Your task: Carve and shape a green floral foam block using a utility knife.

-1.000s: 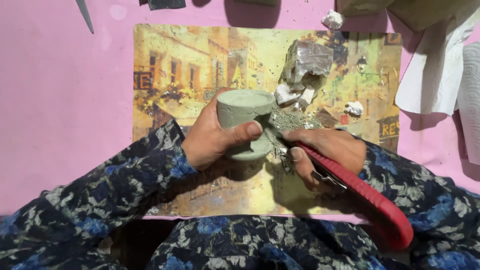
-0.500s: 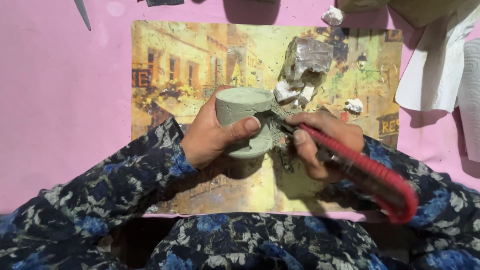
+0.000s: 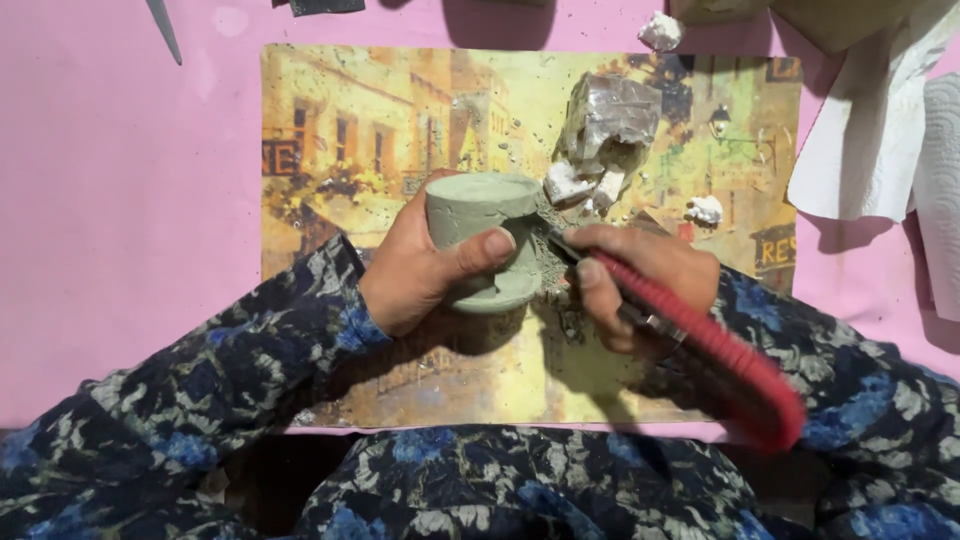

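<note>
Both hands are busy on a chunky grey-green clay cup (image 3: pixel 478 232) with a flared foot, tipped on its side over the placemat: the left hand (image 3: pixel 425 268) has thumb and fingers clamped around it, while the right hand (image 3: pixel 640 285) is closed on a red-handled knife (image 3: pixel 700 345) with its tip at the cup's wall. That placemat (image 3: pixel 360 130) is a yellowish rectangular street-scene print with painted shop signs at its left and right edges, and a crumpled foil-wrapped lump (image 3: pixel 612 120) sits on it just beyond the cup.

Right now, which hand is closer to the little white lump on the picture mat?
The right hand. It grips a red-handled tool just below-left of the white lump. The left hand sits farther left, wrapped around the green clay cup.
</note>
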